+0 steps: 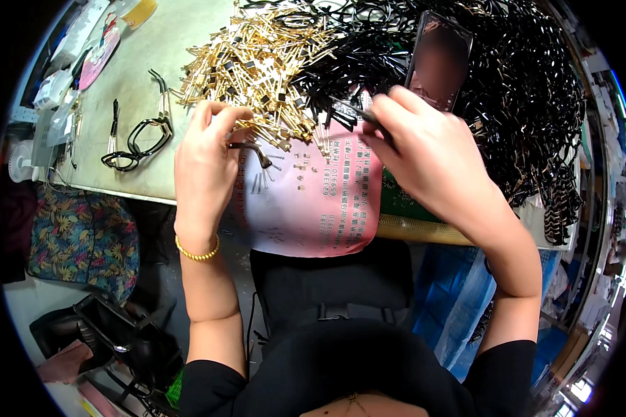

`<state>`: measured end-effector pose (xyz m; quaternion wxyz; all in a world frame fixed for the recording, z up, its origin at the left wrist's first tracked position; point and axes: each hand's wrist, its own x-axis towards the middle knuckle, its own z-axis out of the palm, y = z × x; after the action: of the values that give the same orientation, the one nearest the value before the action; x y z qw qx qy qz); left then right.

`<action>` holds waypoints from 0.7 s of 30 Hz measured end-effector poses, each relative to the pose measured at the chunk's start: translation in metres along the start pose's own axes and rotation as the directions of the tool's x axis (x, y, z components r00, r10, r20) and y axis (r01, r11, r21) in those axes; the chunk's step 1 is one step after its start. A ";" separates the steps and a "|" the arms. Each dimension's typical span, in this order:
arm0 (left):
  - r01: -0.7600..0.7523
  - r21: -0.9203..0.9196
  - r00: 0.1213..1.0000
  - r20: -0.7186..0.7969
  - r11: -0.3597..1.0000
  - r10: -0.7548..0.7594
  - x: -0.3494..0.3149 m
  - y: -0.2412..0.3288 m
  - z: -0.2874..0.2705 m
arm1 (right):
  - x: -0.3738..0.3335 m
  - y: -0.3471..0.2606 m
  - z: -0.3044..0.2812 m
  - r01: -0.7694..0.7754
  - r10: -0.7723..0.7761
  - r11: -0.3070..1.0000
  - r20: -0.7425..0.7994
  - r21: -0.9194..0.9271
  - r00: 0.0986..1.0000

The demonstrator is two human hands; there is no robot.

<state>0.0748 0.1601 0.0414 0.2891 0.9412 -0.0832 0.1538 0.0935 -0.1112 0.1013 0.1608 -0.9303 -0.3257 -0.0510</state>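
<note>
My left hand [212,149] pinches a small dark curved piece [252,147], which looks like the end of an eyeglass temple. Between the fingers of my right hand [424,142] is a slim dark tool [368,117], pointing left; its exact kind is unclear. Beyond my left hand a heap of gold metal eyeglass parts [250,62] is piled up. Past the tool lies a heap of black eyeglass parts [348,59]. Under both hands a pink printed sheet [292,222] lies over the table edge, with a few small loose metal pieces [302,165] on it.
Black eyeglass frames [142,142] lie on the pale table [118,90] at left. A phone [438,66] leans among black glasses [522,104] at right. Far left are a white spool [22,161] and a pink fan-shaped item [99,59]. A floral cloth [83,236] hangs below.
</note>
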 end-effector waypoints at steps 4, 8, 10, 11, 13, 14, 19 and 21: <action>-0.010 -0.054 0.997 -0.076 0.998 0.005 0.010 0.003 0.004 | -0.055 -0.003 -0.026 -0.271 0.168 0.828 0.244 0.490 0.955; 0.077 0.067 0.997 -0.036 0.995 -0.074 0.019 0.022 0.028 | -0.098 -0.007 -0.027 -0.506 0.327 0.590 0.386 0.629 0.863; 0.143 0.098 0.987 -0.091 0.985 -0.134 0.027 0.027 0.042 | -0.115 -0.004 -0.021 -0.586 0.385 0.447 0.446 0.676 0.808; 0.140 0.116 0.984 -0.128 0.983 -0.125 0.031 0.030 0.044 | -0.121 -0.003 -0.020 -0.615 0.401 0.390 0.474 0.686 0.784; 0.134 0.152 0.976 -0.193 0.979 -0.104 0.039 0.033 0.049 | -0.136 0.001 -0.013 -0.613 0.437 0.321 0.461 0.722 0.772; -0.002 0.201 0.977 -0.210 0.980 0.045 0.042 0.020 0.056 | -0.142 0.004 -0.012 -0.633 0.459 0.280 0.479 0.721 0.749; 0.100 0.318 0.995 -0.056 0.943 -0.086 0.044 0.026 0.044 | -0.172 0.013 -0.005 -0.614 0.548 0.104 0.470 0.783 0.692; 0.167 0.257 0.985 -0.088 0.952 -0.149 0.039 0.031 0.036 | -0.179 0.016 -0.004 -0.591 0.562 0.065 0.460 0.804 0.688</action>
<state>0.1127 0.1118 0.0419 0.1754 0.9692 0.0234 0.1714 -0.0366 -0.2295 0.0650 0.6526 -0.7181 0.0993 0.2203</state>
